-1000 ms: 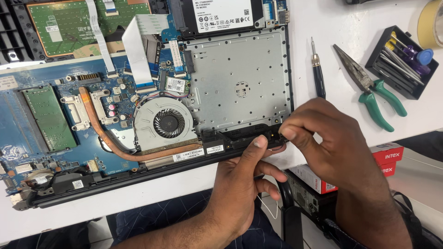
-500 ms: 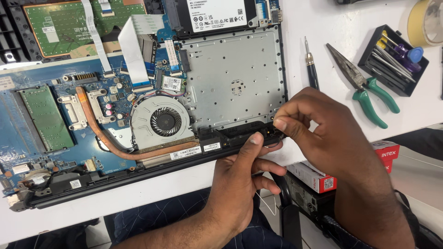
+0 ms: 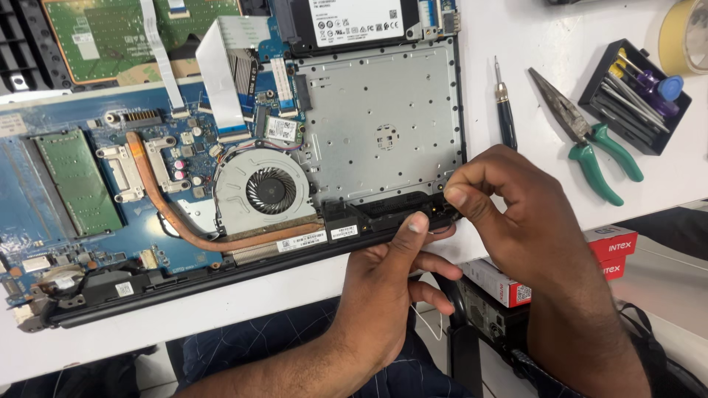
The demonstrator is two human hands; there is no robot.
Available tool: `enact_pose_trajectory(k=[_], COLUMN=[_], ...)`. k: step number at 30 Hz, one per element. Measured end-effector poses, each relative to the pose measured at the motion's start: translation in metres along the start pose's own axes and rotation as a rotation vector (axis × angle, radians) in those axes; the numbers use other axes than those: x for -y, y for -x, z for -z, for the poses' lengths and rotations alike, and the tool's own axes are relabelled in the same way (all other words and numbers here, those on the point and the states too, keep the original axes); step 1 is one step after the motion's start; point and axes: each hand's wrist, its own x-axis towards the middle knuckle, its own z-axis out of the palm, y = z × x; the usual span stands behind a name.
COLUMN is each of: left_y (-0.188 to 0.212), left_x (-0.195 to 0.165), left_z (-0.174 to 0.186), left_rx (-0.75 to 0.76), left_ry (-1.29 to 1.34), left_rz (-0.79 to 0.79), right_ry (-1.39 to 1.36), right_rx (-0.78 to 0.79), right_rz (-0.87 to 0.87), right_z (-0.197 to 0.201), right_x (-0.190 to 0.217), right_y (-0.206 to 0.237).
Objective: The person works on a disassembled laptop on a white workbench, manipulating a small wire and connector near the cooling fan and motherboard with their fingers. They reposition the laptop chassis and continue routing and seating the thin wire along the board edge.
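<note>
Opened laptop [image 3: 383,133] lay underside-up on the white table [image 3: 516,44]. Both hands worked its near right corner: left hand [image 3: 391,287] thumb pressed on the black hinge strip [image 3: 383,214]; right hand [image 3: 516,214] fingertips pinched shut there, contents hidden. Probably seating or freeing a small part; a fine, steady pinch is needed.

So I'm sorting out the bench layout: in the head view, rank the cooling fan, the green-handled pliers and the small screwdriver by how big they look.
1. Cooling fan, clearly the largest in area.
2. Green-handled pliers, longer and wider than the screwdriver.
3. Small screwdriver, the thinnest; the right hand covers its lower end, so its full length is unsure.
</note>
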Motion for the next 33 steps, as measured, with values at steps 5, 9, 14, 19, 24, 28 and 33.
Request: enact_pose_trajectory(k=[5,9,14,19,24,28,33], left_y=[0.002,0.004,0.007,0.01,0.014,0.013,0.026], left_x=[0.005,0.008,0.011,0.011,0.008,-0.001,-0.023], left_z=[0.0,0.0,-0.002,-0.001,0.001,0.011,0.02], left_rx=[0.006,-0.008,-0.02,-0.013,0.019,0.093,0.29], left_ry=[0.015,0.027,0.077,0.118,0.109,0.085,-0.18], left_rz=[-0.016,0.004,-0.004,0.004,0.024,0.12,0.295], right_ry=[0.039,-0.025,-0.036,0.055,-0.116,-0.325,-0.407], right_rx=[-0.034,-0.006,0.038,0.037,-0.048,-0.142,-0.106], right_rz=[-0.03,-0.084,-0.075,0.008,-0.132,-0.252,-0.271], right_z=[-0.003,-0.003,-0.002,-0.004,-0.005,0.0,-0.005], right_x=[0.003,0.005,0.004,0.002,0.0,-0.004,-0.017], right_y=[0.003,0.003,-0.001,0.001,0.009,0.017,0.031])
